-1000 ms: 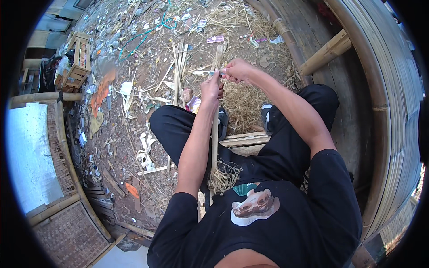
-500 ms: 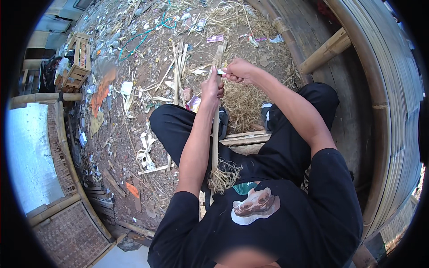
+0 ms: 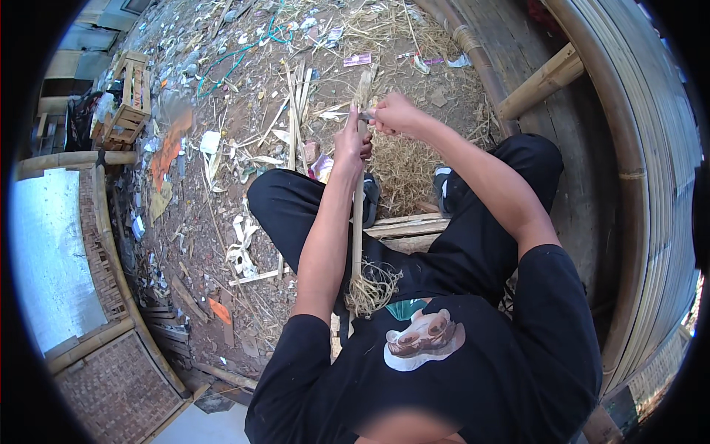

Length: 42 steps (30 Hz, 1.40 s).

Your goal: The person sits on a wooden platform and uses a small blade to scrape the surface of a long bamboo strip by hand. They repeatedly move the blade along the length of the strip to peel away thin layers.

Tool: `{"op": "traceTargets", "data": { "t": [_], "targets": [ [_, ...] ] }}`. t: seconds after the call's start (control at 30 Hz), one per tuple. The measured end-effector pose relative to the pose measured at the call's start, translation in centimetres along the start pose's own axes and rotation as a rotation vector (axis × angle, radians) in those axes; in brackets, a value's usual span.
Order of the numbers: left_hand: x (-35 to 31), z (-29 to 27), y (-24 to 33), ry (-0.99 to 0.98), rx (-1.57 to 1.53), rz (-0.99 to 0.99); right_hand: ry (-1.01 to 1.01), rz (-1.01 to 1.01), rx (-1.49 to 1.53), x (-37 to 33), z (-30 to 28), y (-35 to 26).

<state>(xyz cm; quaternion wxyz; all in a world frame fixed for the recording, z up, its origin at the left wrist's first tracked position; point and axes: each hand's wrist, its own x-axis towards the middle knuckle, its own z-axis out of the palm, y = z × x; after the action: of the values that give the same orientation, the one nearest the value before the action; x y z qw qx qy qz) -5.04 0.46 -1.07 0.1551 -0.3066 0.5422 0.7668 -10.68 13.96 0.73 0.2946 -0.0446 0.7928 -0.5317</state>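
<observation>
L hand (image 3: 349, 142) gripping bamboo strip (image 3: 358, 214), R hand (image 3: 396, 115) clenched on knife (image 3: 365, 116)

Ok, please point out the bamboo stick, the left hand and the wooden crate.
bamboo stick (image 3: 357, 222), head view, middle of the shaft.
left hand (image 3: 349, 142), head view, back of the hand.
wooden crate (image 3: 126, 111), head view, its slatted side.

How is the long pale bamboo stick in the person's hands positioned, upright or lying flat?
Roughly upright. The long pale bamboo stick runs from the lap up between the left hand and right hand, off the ground.

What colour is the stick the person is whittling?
Pale tan, like dry bamboo; the stick shows best in the head view.
</observation>
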Motion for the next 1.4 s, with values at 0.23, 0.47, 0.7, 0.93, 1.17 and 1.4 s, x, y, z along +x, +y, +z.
{"op": "traceTargets", "data": {
  "t": [0.23, 0.47, 0.7, 0.93, 1.17, 1.4],
  "targets": [
    [-0.1, 0.5, -0.3, 0.016, 0.083, -0.001, -0.106, 0.233, 0.503, 0.7, -0.3, 0.6],
    [0.2, 0.3, -0.3, 0.001, 0.061, 0.008, 0.159, 0.010, -0.142, -0.2, 0.6, -0.4],
    [0.2, 0.3, 0.1, 0.003, 0.057, -0.012, 0.171, -0.095, -0.204, 0.3, 0.7, 0.4],
    [-0.2, 1.0, -0.5, 0.046, 0.069, -0.023, 0.029, 0.228, 0.382, 1.1, 0.5, 1.3],
    [0.4, 0.6, -0.6, 0.058, 0.092, -0.029, 0.486, -0.481, -0.512, 0.4, 2.0, 1.5],
    [0.3, 0.1, -0.3, 0.015, 0.011, -0.038, 0.142, -0.012, -0.083, 0.4, 1.0, 0.8]
  ]
}}
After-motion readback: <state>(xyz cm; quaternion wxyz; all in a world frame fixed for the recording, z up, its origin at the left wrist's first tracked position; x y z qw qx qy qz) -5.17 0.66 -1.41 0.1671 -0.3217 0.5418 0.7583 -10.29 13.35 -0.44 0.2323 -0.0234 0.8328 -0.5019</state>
